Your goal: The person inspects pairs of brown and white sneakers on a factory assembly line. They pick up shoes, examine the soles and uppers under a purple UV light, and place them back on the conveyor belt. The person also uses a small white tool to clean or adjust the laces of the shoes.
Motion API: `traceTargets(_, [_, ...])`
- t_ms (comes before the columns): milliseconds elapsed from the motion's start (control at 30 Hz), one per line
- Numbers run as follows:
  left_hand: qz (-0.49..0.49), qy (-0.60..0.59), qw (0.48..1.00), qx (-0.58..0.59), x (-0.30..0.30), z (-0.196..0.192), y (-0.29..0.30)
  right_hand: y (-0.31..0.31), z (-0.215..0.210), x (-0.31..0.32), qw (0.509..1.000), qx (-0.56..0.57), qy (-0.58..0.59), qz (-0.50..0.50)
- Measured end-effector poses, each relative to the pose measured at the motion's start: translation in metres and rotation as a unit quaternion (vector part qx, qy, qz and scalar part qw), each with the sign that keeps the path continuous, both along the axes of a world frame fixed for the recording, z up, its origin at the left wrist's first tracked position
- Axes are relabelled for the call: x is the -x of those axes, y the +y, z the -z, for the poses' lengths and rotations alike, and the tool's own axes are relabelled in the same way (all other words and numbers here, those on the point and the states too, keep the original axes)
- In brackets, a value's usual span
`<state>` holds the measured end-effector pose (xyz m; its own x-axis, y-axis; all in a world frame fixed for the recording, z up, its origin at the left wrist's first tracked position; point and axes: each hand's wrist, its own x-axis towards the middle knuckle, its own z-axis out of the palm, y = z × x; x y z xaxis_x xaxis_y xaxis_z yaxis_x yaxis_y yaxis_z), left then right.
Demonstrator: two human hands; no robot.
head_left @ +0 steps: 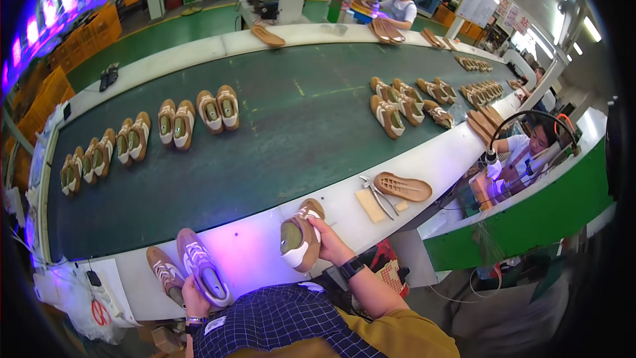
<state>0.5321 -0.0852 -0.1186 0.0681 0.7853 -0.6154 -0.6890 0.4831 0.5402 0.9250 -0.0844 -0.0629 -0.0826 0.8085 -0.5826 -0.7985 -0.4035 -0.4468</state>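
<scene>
My right hand (331, 242) grips a brown and white sneaker (301, 237) by its side, above the white ledge of the bench. At the ledge's near left, my left hand (195, 297) is closed on the heel part of a second sneaker (201, 266), which looks purple under the coloured light. Close beside that one lies another brown sneaker (163, 270), its heel partly hidden by my hand. To the right of my right hand are metal pincers (379, 193), a yellowish pad (370, 205) and a loose brown sole (403, 186).
A dark green conveyor belt (285, 139) carries pairs of sneakers (175, 124) at left and a cluster (397, 106) at right. Red-handled scissors (99, 311) hang at the near left edge. A co-worker (527, 152) sits at right behind a green panel (517, 225); others work farther off.
</scene>
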Motion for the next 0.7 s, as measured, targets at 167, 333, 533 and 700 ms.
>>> traceTargets(167, [-0.035, 0.201, 0.977, -0.066, -0.005, 0.010, -0.004, -0.022, 0.014, -0.045, 0.984, 0.064, -0.159, 0.056])
traceTargets(333, [-0.044, 0.178, 0.981, -0.056, -0.013, -0.015, 0.000, -0.031, 0.010, -0.071, 0.992, -0.008, -0.063, 0.113])
traceTargets(533, [-0.035, 0.145, 0.989, 0.000, -0.013, -0.007, 0.011, -0.017, 0.030, -0.078, 0.992, -0.032, 0.087, 0.080])
traceTargets(700, [-0.037, 0.331, 0.943, -0.002, -0.017, 0.002, 0.010, -0.035, 0.029, -0.107, 0.930, 0.084, -0.346, 0.091])
